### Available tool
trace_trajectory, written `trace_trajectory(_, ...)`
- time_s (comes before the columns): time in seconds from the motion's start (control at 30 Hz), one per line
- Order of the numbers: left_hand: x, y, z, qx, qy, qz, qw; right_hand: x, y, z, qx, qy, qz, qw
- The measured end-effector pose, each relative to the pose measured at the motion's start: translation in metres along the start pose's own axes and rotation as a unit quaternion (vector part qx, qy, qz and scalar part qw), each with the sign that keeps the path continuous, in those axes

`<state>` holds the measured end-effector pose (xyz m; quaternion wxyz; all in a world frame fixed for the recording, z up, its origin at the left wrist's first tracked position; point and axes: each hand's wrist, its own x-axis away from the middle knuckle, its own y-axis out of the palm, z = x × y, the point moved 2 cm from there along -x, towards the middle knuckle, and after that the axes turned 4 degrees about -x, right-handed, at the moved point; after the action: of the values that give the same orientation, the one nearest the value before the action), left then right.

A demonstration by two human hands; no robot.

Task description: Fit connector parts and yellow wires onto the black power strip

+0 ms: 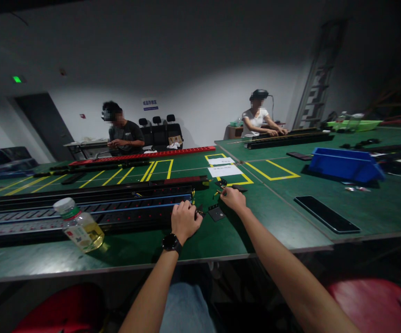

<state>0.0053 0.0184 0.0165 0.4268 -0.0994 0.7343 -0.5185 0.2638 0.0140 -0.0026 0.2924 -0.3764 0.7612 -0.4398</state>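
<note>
Green workbench (276,222) in a dim workshop. A long black power strip (82,215) lies left to right along it; a bottle (79,225) rests against its front. Left hand (185,220), fingers curled, grips the strip's right end. Just right of that end, the right hand (234,199) reaches forward, fingertips pinched on a small black part (221,192).

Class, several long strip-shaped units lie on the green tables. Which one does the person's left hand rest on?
The near black strip with blue edging: the left hand grips its right end. The red strip lies far off.

Long black rail (82,210) runs off frame at left; small parts under right hand (234,199) too dim/tiny to ID; paper sheets (224,170) unreadable.
</note>
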Motion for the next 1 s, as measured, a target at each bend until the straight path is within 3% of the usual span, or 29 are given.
trace_trajectory(1.0, 0.0001, -0.0008, 0.0, 0.001, -0.001, 0.0, 1.0, -0.0015, 0.0038, 0.0016, -0.006, -0.009, 0.006, 1.0)
